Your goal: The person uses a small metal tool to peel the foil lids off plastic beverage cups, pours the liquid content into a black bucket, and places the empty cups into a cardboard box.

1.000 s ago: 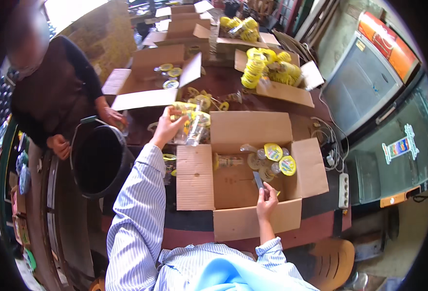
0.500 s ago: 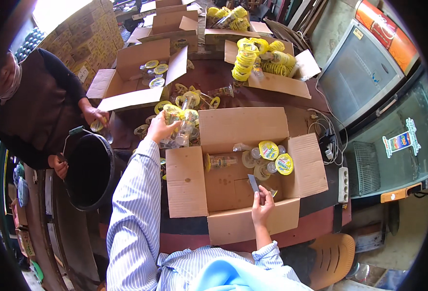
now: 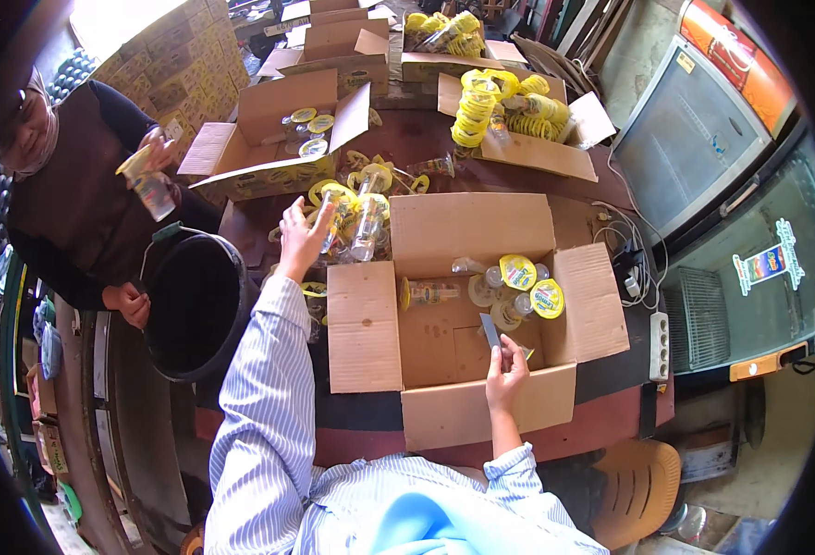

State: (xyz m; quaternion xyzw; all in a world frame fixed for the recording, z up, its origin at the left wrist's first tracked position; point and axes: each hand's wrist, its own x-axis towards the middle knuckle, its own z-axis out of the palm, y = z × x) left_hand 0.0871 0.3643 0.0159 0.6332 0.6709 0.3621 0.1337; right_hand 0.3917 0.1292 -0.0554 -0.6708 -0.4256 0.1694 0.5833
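My left hand is at the left edge of a heap of clear plastic cups with yellow rims and lids. Its fingers are apart, the thumb beside a tilted cup; nothing shows clearly gripped. My right hand is closed on a thin, flat grey blade, held over the near part of an open cardboard box. Inside that box lie several clear cups, two with yellow printed lids facing up, and one cup on its side by the left wall.
Across the table at left, a person holds a cup above a black bucket. Beyond stand a box with lidded cups and one with stacked yellow rims. A power strip and cables lie right; an orange chair is near.
My left hand's fingers have spread and shifted a little up beside the cup heap. The other person has raised a cup. My right hand keeps the blade over the box.
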